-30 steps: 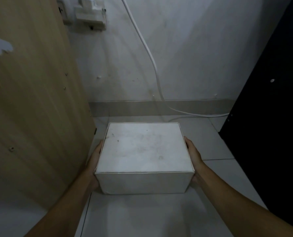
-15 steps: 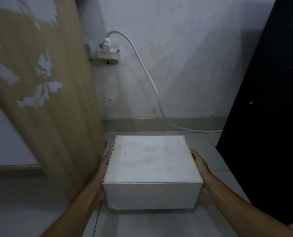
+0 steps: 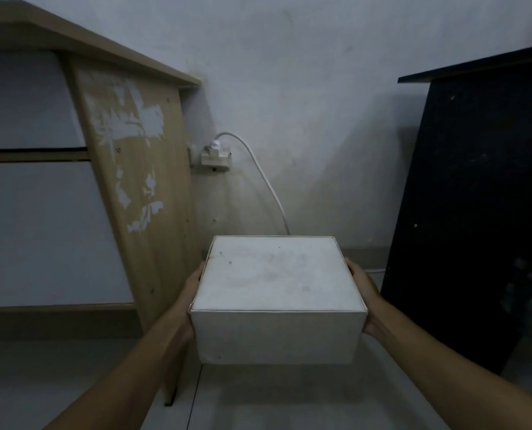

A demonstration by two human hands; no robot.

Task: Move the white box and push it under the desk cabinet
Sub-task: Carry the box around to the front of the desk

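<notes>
Both hands, left hand (image 3: 187, 301) and right hand (image 3: 365, 294), press flat against the white box's (image 3: 277, 283) sides so it stays level between the wooden desk (image 3: 140, 193) and black cabinet (image 3: 475, 212).

The left hand (image 3: 187, 301) and right hand (image 3: 365, 297) clasp the white box (image 3: 277, 293) by its sides. The wooden desk (image 3: 140, 181) stands left, a black cabinet (image 3: 482, 197) right.

Closed, smudged white box (image 3: 277, 287), level, between wooden desk cabinet (image 3: 140, 187) and a black one.

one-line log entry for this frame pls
phase: carry | white box: lifted, level, closed | left hand: on left side | right hand: on right side | location: between wooden desk and black cabinet | under desk: not yet
</notes>
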